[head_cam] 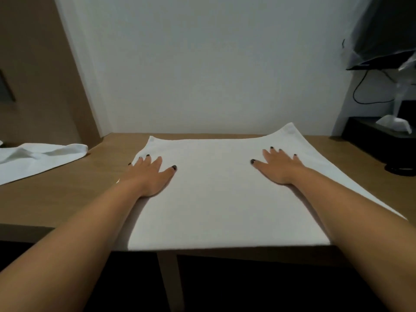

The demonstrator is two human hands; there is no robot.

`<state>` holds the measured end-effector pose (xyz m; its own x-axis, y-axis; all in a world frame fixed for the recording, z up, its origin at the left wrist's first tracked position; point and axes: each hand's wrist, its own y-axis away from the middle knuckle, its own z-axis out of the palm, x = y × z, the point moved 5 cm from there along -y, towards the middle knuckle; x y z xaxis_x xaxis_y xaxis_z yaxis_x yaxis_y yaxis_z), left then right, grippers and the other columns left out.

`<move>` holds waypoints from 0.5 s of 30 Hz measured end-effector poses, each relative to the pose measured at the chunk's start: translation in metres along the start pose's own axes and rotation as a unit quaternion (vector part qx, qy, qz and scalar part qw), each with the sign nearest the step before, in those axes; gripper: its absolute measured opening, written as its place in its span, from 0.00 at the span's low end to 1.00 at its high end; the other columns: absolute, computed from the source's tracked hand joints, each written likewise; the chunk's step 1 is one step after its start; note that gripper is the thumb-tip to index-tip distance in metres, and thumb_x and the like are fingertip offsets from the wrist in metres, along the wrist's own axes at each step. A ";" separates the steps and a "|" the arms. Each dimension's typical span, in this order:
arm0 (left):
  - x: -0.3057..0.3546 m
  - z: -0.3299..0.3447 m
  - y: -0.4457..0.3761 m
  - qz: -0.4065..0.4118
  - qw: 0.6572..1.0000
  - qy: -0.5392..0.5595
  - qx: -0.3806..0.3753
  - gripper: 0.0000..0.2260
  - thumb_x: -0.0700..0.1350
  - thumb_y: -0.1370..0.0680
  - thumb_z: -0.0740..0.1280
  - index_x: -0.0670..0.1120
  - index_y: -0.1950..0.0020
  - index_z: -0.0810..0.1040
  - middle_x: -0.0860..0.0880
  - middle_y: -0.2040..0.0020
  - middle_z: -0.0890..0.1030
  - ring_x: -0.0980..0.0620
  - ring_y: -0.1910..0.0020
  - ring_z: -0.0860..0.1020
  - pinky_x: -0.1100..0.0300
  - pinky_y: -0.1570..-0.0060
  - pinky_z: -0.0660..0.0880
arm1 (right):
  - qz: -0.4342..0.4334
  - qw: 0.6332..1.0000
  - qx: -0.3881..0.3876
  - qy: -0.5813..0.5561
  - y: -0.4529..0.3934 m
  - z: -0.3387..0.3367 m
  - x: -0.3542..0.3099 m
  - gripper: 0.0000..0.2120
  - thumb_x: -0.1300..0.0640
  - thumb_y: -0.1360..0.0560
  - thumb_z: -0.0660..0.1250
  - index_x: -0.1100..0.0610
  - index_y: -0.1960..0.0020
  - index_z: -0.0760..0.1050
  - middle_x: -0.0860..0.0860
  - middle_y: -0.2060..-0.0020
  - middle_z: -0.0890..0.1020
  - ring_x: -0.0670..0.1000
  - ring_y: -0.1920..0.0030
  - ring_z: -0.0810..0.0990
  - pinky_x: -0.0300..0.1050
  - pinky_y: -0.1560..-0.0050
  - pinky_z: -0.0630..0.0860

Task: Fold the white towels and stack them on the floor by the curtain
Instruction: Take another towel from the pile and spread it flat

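Note:
A white towel [216, 199] lies flat on the wooden table [67, 194], reaching from near the wall to the front edge. My left hand [150, 174] presses flat on its left side, fingers straight and spread, the outer fingers at the towel's left edge. My right hand [279, 167] lies flat on the right side with fingers spread. A second white towel [38, 158] lies loose and rumpled at the table's far left, apart from both hands.
A white wall [213, 64] stands right behind the table. At the right are a dark shelf [378, 140] with white crumpled paper [396, 123], a black cable [360, 91] and a dark screen [387, 30]. A table leg [171, 280] stands below the front edge.

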<state>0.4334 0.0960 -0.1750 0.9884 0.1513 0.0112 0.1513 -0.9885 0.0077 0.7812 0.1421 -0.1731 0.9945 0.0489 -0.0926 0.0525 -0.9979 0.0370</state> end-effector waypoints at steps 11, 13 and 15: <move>0.087 -0.010 -0.048 0.114 0.993 0.027 0.011 0.28 0.57 0.17 0.46 0.44 0.21 0.53 0.43 0.20 0.46 0.44 0.21 0.44 0.39 0.25 0.45 | -0.154 0.988 0.006 -0.006 -0.033 -0.004 -0.107 0.24 0.49 0.16 0.45 0.54 0.22 0.53 0.54 0.21 0.49 0.56 0.21 0.47 0.63 0.25 0.46; 0.090 -0.006 -0.067 0.097 0.995 0.031 0.008 0.31 0.61 0.18 0.44 0.46 0.20 0.49 0.44 0.19 0.45 0.44 0.21 0.42 0.41 0.25 0.43 | -0.181 0.983 -0.002 -0.016 -0.042 0.002 -0.126 0.25 0.48 0.16 0.43 0.50 0.20 0.49 0.51 0.20 0.47 0.53 0.21 0.44 0.61 0.24 0.42; 0.075 -0.002 -0.085 0.061 0.998 0.028 0.008 0.34 0.67 0.21 0.43 0.49 0.19 0.48 0.45 0.19 0.46 0.44 0.21 0.43 0.42 0.24 0.43 | -0.149 0.989 -0.012 -0.015 -0.058 0.005 -0.115 0.28 0.41 0.18 0.42 0.47 0.20 0.46 0.48 0.21 0.45 0.52 0.21 0.42 0.60 0.24 0.39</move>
<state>0.4943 0.1917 -0.1725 0.9973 0.0303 0.0664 0.0312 -0.9994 -0.0126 0.6638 0.1943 -0.1693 0.9316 0.3388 -0.1315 0.3449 -0.9382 0.0267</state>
